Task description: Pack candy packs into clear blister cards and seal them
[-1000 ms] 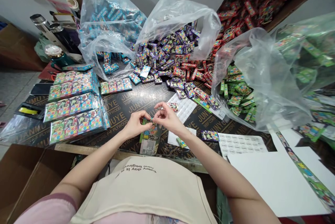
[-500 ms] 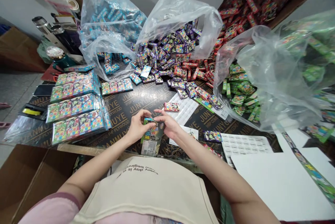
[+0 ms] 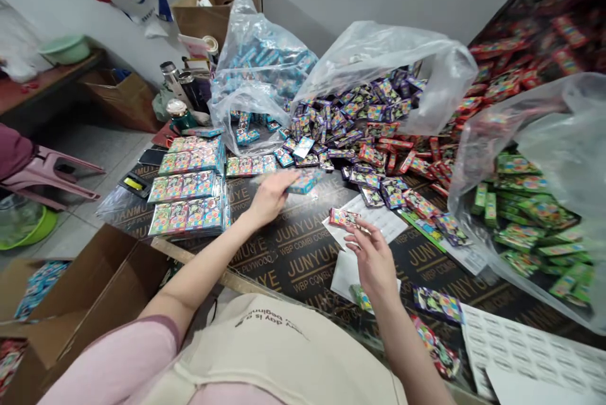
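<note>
My left hand (image 3: 269,198) is stretched forward over the black plywood table (image 3: 293,253). Its fingers are closed on a small bluish box (image 3: 305,180), blurred by motion, next to a row of small boxes (image 3: 250,165). My right hand (image 3: 374,261) hovers nearer to me with its fingers spread. Its fingertips are just beside a small red box (image 3: 343,217) that lies on a white sticker sheet (image 3: 379,219). A greenish small box (image 3: 360,296) lies under my right wrist.
Stacks of flat multi-packs (image 3: 187,187) lie at the left. Clear bags spill blue boxes (image 3: 255,77), purple boxes (image 3: 360,108) and green boxes (image 3: 521,203); red boxes (image 3: 473,108) are heaped behind. An open cardboard box (image 3: 95,285) stands at lower left. Bottles (image 3: 180,86) are at the back.
My hands were together on a box in front of me. Now the left hand has reached forward and left with a box, and the right hand has opened beside the red box. The view swung left.
</note>
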{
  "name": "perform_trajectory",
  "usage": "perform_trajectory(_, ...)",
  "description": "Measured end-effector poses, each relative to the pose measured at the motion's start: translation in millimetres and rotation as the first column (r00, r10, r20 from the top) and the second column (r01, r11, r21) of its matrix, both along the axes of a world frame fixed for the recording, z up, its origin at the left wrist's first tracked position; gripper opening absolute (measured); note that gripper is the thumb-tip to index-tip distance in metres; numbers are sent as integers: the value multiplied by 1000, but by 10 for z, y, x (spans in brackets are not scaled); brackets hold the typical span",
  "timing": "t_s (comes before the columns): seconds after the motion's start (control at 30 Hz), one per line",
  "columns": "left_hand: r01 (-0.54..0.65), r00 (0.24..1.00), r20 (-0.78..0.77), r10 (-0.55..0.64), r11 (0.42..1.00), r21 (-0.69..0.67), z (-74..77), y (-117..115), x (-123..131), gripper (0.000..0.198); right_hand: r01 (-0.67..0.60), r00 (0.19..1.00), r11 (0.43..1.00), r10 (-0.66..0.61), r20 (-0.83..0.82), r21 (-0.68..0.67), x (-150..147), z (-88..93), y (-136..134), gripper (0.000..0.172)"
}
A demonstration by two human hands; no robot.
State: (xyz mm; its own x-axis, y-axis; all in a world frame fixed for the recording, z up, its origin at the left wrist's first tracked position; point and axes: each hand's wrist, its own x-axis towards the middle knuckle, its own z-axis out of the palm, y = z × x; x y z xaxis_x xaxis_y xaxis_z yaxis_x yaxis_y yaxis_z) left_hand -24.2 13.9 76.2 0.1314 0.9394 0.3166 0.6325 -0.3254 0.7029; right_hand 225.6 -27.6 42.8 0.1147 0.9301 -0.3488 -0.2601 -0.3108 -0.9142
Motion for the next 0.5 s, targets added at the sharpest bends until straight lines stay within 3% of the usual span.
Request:
perform_trajectory(0.1,-221,931,-283,232,973,70,-180,364,-136,56,7,994,998,-14,106,67,153,-43,-141,34)
perform_trajectory(0.2,-403,814,-475,333,914,-51,-457,537,-223,57,-19,988,997,7,156,71,308,-93,-275,31)
perform_trajectory(0.33,-439,788,-507,349,896,-66,-719,560,-288,53,-39,983,998,29,179,55,484,-148,-413,27)
perform_trajectory(0.5,-472,778,-508,368,877,-88,-769,555,-359,50,27,993,999,-31,116,38,607,-223,-516,35)
